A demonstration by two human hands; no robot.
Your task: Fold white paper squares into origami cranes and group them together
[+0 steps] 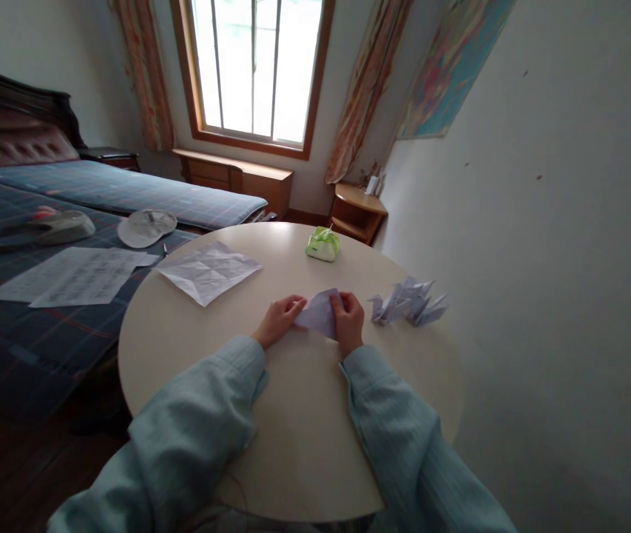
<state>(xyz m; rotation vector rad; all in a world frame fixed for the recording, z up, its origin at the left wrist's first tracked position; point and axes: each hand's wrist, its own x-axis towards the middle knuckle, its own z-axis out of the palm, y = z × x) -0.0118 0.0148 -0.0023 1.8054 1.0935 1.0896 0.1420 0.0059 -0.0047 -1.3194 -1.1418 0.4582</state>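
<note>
Between my two hands, above the middle of the round table, is a folded piece of white paper [316, 316]. My left hand [282, 318] pinches its left corner between thumb and fingers. On the other side, my right hand [349, 320] grips the right edge, its thumb lying on the front of the sheet. The fingers behind the paper are partly hidden. To the right of my right hand stand several folded paper figures [409, 300], bunched close together. A creased sheet of paper [209, 268] lies flat at the table's left side.
The round white table [298, 429] carries a green-and-white tissue pack [322, 246] near its far edge. On the bed at left lie printed sheets [85, 277], a pale cap [146, 228] and a pen [165, 250]. A wall [559, 296] runs close along the right.
</note>
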